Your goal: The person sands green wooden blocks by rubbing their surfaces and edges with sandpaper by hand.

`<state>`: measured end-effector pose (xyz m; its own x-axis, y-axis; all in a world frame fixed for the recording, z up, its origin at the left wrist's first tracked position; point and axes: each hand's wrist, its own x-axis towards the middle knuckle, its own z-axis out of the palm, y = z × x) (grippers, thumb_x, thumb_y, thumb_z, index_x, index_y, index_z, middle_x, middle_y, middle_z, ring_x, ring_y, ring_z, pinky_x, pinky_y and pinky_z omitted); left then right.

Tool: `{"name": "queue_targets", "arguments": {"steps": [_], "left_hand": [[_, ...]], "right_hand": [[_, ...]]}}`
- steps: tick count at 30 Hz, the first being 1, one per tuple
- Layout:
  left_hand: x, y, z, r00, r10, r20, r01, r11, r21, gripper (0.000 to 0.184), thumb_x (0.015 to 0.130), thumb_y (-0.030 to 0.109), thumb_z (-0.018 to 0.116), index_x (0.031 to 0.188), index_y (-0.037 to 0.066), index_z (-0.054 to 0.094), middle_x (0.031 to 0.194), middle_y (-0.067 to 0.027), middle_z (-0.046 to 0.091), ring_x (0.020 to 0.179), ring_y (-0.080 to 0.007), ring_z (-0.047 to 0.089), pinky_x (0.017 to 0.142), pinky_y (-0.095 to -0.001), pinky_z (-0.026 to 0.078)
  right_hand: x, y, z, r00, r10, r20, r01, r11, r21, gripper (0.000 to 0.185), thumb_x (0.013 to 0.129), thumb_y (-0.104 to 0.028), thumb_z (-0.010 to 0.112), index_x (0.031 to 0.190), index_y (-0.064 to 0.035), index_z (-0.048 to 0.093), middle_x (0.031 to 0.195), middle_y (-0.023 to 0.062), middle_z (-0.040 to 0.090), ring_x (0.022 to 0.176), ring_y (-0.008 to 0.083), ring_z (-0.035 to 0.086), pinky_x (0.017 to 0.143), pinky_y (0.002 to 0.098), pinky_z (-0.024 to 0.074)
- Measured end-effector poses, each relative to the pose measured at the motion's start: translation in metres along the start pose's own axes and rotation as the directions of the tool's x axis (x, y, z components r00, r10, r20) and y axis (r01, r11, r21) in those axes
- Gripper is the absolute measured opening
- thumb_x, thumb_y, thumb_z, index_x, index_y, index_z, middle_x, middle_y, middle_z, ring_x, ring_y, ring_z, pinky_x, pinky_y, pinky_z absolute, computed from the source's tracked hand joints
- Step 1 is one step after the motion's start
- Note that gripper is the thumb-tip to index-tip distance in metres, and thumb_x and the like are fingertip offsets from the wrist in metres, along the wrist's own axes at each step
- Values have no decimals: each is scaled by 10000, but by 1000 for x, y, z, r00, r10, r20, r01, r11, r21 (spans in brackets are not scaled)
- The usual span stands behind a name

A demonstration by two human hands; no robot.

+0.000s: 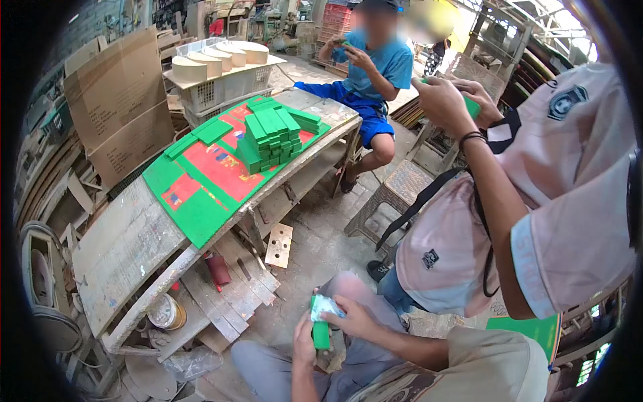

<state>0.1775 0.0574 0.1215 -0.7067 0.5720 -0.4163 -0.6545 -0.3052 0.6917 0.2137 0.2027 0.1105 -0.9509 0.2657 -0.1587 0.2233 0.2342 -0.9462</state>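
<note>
Near the bottom centre, over my lap, my left hand (305, 343) grips a green rectangular block (321, 336) from the side, fingers wrapped round it. My right hand (353, 319) is closed on a crumpled white and light-blue cloth (324, 308), pressed against the upper part of the block. That part of the block is mostly covered by the cloth. A tall stack of similar green blocks (271, 137) stands on a green and red painted board (224, 175), which lies on the wooden table to the left.
A person in a blue shirt (378, 63) sits beyond the wooden table (127, 224), handling a small item. Close on my right stands another person in a light shirt (442, 258), holding a green piece (472, 107). A stool (408, 177) and a paint tin (167, 313) are nearby.
</note>
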Motion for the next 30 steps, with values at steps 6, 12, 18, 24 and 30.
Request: {"name": "queue_targets", "arguments": {"steps": [6, 12, 18, 24, 30], "left_hand": [[-42, -20, 27, 984, 42, 171, -44, 999, 7, 400, 953, 375, 393, 1030, 11, 541, 585, -99, 548, 378, -180, 516, 311, -250, 369], [-57, -47, 47, 994, 109, -12, -110, 973, -204, 350, 946, 395, 442, 1118, 122, 577, 614, -47, 573, 404, -131, 507, 331, -229, 372], [-86, -57, 48, 984, 127, -127, -150, 970, -190, 374, 952, 387, 435, 1105, 80, 581, 625, -44, 579, 414, -130, 516, 334, -238, 382], [-95, -39, 47, 970, 110, -217, -175, 936, -305, 450, 956, 448, 414, 967, 37, 596, 605, -64, 573, 406, -150, 531, 332, -237, 404], [-126, -28, 23, 931, 214, 295, -84, 914, -397, 511, 951, 489, 394, 878, 20, 584, 576, -96, 554, 407, -155, 535, 317, -250, 396]], "right_hand": [[-36, -20, -43, 988, -102, -117, 105, 994, 15, 540, 702, -306, 818, 1046, -45, 493, 881, 48, 584, 836, 126, 562, 733, 279, 466], [-72, -40, -41, 978, -192, -83, 185, 979, -87, 619, 656, -335, 841, 1092, -50, 506, 1076, 96, 592, 953, 171, 593, 805, 303, 481], [-30, -65, -68, 878, -263, -400, 197, 960, -199, 677, 650, -269, 855, 1181, -61, 491, 1101, 74, 563, 1049, 163, 547, 888, 314, 460], [-78, -56, -38, 962, -271, -29, 271, 962, 21, 684, 627, -215, 869, 1174, -60, 489, 1102, 62, 569, 1055, 147, 544, 893, 296, 455], [-33, -91, -77, 884, -334, -327, 309, 942, -128, 561, 671, -221, 831, 1109, -59, 520, 1032, 88, 612, 946, 173, 608, 815, 310, 483]]}}
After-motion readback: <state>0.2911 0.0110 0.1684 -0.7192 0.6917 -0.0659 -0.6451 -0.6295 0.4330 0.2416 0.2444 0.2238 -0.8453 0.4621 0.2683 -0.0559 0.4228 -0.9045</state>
